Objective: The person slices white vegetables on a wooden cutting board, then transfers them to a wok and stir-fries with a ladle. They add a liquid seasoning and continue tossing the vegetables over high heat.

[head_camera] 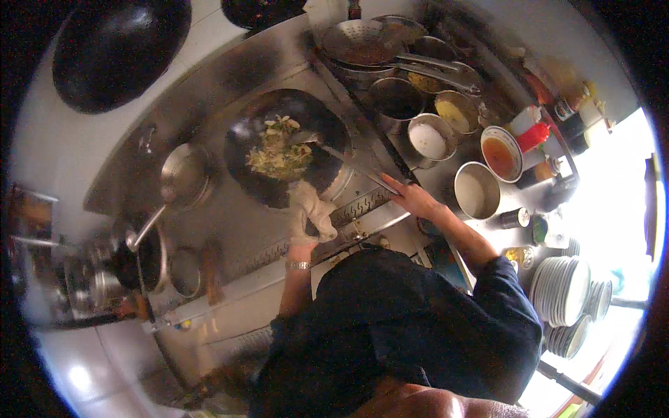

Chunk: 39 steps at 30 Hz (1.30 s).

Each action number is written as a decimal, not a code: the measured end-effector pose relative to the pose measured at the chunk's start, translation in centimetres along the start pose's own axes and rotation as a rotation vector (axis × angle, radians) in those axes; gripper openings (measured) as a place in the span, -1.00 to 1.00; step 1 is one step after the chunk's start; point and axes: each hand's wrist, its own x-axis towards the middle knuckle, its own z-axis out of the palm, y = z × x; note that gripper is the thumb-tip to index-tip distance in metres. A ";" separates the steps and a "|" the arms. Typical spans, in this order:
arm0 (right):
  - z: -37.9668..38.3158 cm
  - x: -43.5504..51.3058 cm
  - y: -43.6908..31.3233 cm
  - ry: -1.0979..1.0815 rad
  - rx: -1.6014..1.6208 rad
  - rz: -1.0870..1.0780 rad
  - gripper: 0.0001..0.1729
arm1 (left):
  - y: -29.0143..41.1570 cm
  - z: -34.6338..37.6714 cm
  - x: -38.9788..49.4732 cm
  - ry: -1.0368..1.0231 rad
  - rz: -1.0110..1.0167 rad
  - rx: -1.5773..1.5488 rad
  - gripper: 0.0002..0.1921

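A dark wok (245, 177) sits on the steel range with a heap of pale noodle-like food and greens (279, 157) in it. My right hand (413, 197) is closed around the long metal handle of a ladle or wok spatula (360, 168), whose head rests in the food. With a folded beige cloth (308, 209) between hand and metal, my left hand (303, 250) is at the wok's near rim; the cloth hides most of its fingers.
Steel pots and strainers (360, 42) stand at the upper right, near a pot of white granules (427, 141) and a bowl of orange sauce (502, 152). Stacked white plates (562, 292) are at the right. A steel pan or strainer (183, 175) lies left of the wok.
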 end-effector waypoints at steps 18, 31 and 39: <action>-1.9 -16.3 0.1 1.020 0.992 0.577 -0.58 | 4.9 2.8 -2.1 0.104 0.585 0.945 -0.34; -3.1 -21.7 4.6 1.122 1.169 0.815 -0.74 | 0.2 -1.8 -0.6 0.090 0.183 0.523 -0.31; -4.7 -25.5 0.7 0.957 1.985 0.300 -0.53 | 0.9 -0.6 -0.5 0.035 0.541 0.749 -0.45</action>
